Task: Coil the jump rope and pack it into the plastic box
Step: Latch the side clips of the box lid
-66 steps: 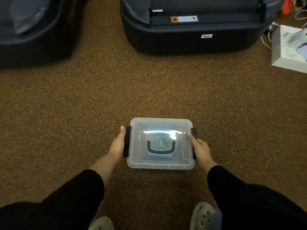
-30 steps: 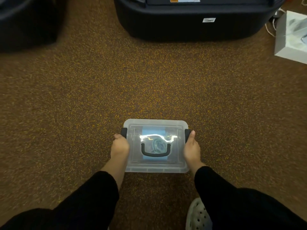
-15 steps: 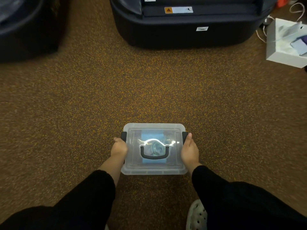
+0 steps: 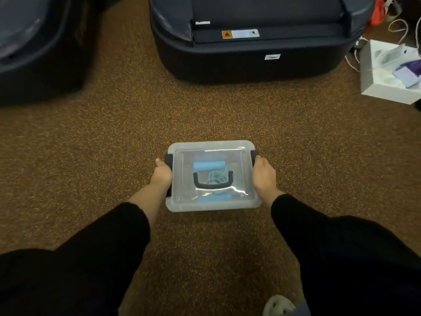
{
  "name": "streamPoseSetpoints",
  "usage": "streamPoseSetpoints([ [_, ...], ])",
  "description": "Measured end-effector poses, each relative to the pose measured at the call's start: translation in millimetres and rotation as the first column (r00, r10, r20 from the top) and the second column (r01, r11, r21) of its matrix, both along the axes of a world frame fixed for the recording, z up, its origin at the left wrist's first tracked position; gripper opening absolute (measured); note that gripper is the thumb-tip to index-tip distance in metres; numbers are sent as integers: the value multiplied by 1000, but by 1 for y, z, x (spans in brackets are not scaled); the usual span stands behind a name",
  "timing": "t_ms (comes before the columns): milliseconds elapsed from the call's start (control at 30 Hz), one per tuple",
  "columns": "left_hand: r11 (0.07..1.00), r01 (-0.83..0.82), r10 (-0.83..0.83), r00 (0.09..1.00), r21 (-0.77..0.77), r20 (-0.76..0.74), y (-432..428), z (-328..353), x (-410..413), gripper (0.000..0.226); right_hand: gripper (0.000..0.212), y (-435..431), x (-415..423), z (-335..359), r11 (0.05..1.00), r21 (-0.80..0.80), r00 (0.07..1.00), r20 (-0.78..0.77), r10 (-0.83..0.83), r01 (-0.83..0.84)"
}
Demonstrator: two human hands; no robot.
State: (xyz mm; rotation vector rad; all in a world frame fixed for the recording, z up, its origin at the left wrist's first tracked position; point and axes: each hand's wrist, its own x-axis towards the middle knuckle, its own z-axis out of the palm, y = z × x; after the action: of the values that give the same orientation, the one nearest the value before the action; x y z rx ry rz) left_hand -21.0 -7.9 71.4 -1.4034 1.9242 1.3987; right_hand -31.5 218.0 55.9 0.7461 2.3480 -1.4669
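Observation:
A clear plastic box [image 4: 245, 202] with its lid on and a dark carry handle sits low in the middle of the view, over the brown speckled floor. Through the lid I see the jump rope [image 4: 209, 166]: two light blue handles with a pale coiled cord between them. My left hand [image 4: 162, 175] grips the box's left side at the dark latch. My right hand [image 4: 264, 174] grips the right side at the other latch. Both sleeves are black.
A large dark case [image 4: 248, 58] stands on the floor ahead, another dark case [image 4: 38, 51] at the far left. A white open carton [image 4: 387, 74] with loose items and white cables lies at the right. My shoe [image 4: 279, 306] shows at the bottom.
Both hands have gone from resting flat at the latches to gripping the box's sides. The glare on the lid has shifted, so the rope's blue handles show clearly.

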Motion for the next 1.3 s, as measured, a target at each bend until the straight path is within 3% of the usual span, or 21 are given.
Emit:
streamPoseSetpoints([
  [267,993,98,-103,992,-61,-77,5,4,-73,81,33,3,-72,5,1000,-1,998,-57,-11,11],
  [533,960,215,-223,975,-182,-23,14,-18,-121,81,39,14,-109,-19,997,52,996,-57,61,-58],
  [1067,915,319,-323,946,-247,24,10,-62,-134,80,44,16,-118,-54,983,115,986,-70,153,-144],
  [1300,896,405,-390,914,-182,116,9,-48,-131,75,47,17,-120,-43,967,158,980,44,195,-199],
])
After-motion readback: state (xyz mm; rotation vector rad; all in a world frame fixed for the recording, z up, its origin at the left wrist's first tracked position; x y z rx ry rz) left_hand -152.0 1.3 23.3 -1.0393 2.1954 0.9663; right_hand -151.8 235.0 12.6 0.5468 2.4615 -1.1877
